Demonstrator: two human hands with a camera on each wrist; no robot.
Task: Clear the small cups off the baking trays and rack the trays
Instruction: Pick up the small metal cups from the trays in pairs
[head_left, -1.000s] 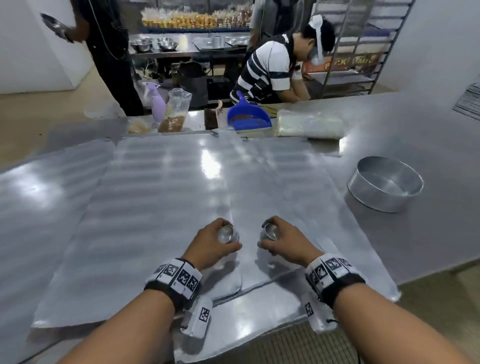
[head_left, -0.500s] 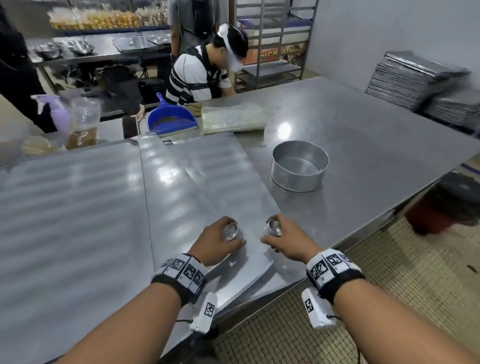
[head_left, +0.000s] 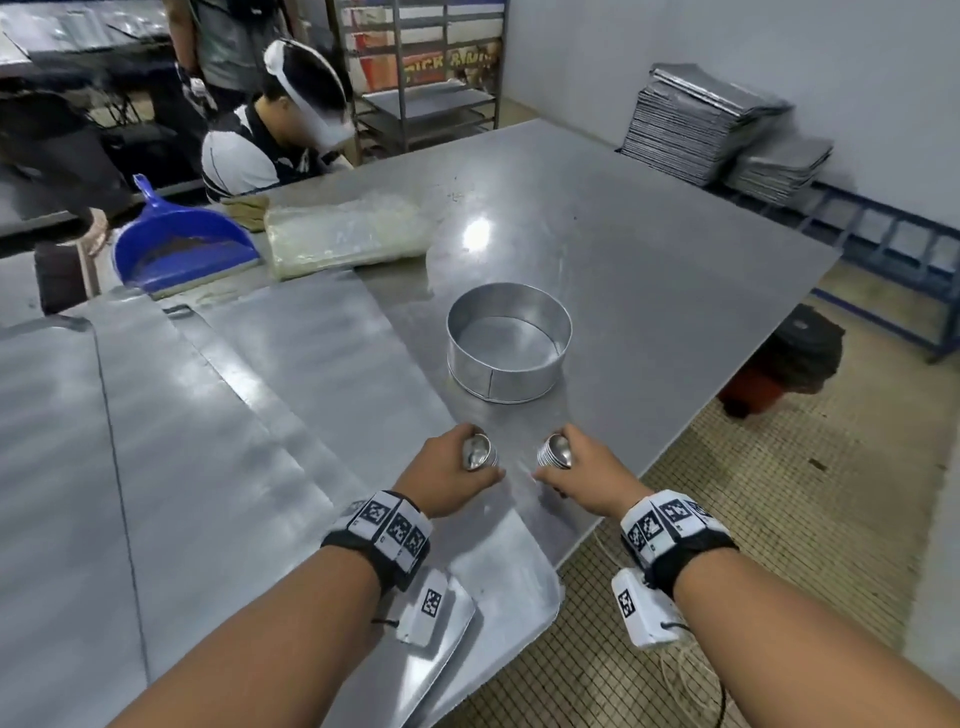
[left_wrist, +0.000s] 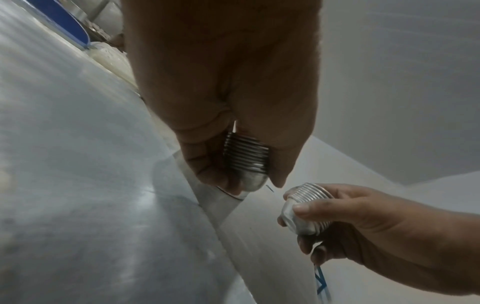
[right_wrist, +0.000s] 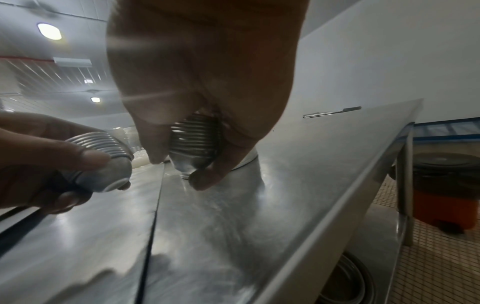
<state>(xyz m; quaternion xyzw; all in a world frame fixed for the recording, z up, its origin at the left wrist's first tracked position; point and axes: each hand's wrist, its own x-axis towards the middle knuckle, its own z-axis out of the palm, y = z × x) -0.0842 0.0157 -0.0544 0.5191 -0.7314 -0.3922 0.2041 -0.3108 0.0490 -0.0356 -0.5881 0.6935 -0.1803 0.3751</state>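
The wrist views show ribbed rims: each hand grips a nested stack of small metal cups, which the head view shows only as shiny mouths. The left hand (head_left: 448, 470) grasps its cups (left_wrist: 246, 158) above the tray (head_left: 311, 364) edge; the right hand (head_left: 587, 475) grasps its cups (right_wrist: 194, 144) over the worktop (head_left: 649, 249). Beyond them stands a round tin (head_left: 509, 343), nothing inside.

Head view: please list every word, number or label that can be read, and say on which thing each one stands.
"PICK": orange sign behind the metal rack; the word after it is too blurred to read.
Wristbands on the left hand and right hand: square black-and-white code markers only, no letters.
Round tin, blue dustpan, tray stack: no text visible.
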